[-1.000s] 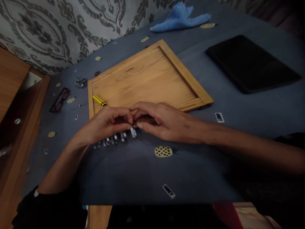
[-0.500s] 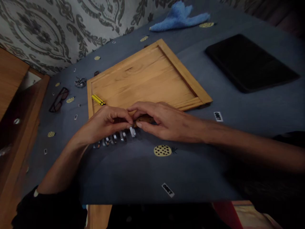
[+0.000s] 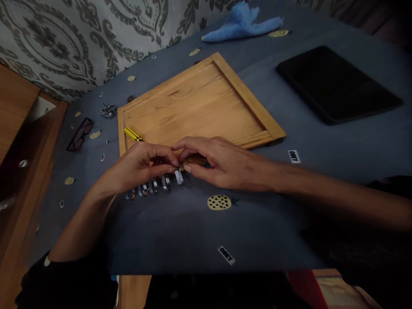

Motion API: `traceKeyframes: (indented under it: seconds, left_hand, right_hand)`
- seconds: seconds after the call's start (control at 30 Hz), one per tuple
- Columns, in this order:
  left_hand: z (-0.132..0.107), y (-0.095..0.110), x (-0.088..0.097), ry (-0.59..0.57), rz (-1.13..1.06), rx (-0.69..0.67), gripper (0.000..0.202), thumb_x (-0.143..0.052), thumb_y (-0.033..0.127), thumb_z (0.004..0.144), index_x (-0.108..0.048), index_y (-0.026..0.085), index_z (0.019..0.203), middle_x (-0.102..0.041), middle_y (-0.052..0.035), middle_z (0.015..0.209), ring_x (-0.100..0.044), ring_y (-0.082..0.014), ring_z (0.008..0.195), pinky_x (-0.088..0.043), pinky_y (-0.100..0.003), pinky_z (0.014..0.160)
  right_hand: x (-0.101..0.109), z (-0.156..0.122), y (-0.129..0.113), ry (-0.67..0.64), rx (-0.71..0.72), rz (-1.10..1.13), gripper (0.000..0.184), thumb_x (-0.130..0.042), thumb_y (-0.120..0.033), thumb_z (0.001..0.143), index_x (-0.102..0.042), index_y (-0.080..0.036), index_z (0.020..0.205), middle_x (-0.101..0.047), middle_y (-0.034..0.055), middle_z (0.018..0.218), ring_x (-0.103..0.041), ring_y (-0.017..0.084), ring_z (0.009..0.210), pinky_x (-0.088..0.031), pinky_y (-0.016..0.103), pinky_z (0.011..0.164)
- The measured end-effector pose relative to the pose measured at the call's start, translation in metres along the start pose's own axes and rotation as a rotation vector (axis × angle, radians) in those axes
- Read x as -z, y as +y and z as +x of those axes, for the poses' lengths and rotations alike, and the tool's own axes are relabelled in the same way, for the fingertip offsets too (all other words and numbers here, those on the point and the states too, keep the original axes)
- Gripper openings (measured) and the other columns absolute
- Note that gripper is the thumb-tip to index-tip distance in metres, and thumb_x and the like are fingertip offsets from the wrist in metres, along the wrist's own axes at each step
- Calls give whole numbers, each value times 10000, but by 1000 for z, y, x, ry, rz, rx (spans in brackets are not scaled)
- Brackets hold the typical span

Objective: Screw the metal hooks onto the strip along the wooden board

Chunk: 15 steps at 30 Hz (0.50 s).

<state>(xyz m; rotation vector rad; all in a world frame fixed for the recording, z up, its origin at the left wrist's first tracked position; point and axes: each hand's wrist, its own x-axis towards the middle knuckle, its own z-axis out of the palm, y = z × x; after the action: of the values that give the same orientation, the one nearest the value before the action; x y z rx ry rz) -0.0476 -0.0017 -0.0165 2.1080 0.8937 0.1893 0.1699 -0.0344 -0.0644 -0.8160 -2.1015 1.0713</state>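
Note:
My left hand (image 3: 141, 165) and my right hand (image 3: 219, 161) meet fingertip to fingertip at the near edge of a flat wooden tray (image 3: 199, 103) on a blue-grey cloth. Both hands are closed in a pinch on a small brown wooden piece (image 3: 194, 161) between them. A row of several small shiny metal hooks (image 3: 154, 186) lies on the cloth just under my left hand; whether they are joined to the brown piece is hidden. A small yellow-and-black tool (image 3: 133, 134) lies on the tray's left corner.
A black tablet (image 3: 334, 83) lies at the right. A blue cloth (image 3: 243, 23) sits at the back, by the patterned wall. Dark glasses (image 3: 80, 134) and a small metal object (image 3: 109, 111) lie at the left. A wooden cabinet (image 3: 16, 128) stands beyond the left edge.
Almost nothing: both hands stay pinched on the brown piece, with only slight finger shifts and a small camera drift.

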Motion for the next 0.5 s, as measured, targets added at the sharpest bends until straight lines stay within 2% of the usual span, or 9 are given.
traceKeyframes:
  seconds: [0.37,0.5]
  left_hand:
    - [-1,-2,-2,-1,73,-22,122,-642,228,889,-744,163,871,-689,26,680,-542,-55,563,-386,-151,537]
    - [-1,-4,-2,21,121,-63,101,-651,201,881,-744,165,864,-719,14,728,-595,-65,615,-420,-154,593]
  right_hand:
    - [0,1,0,-5,1,13,290,-541,-125,904,-595,-175,1184,-757,73,1101,-695,178,938,-493,281,736]
    - [0,1,0,-18,-15,22,290,-535,-126,912,-592,-171,1193,-755,78,1105,-696,180,953,-500,283,742]
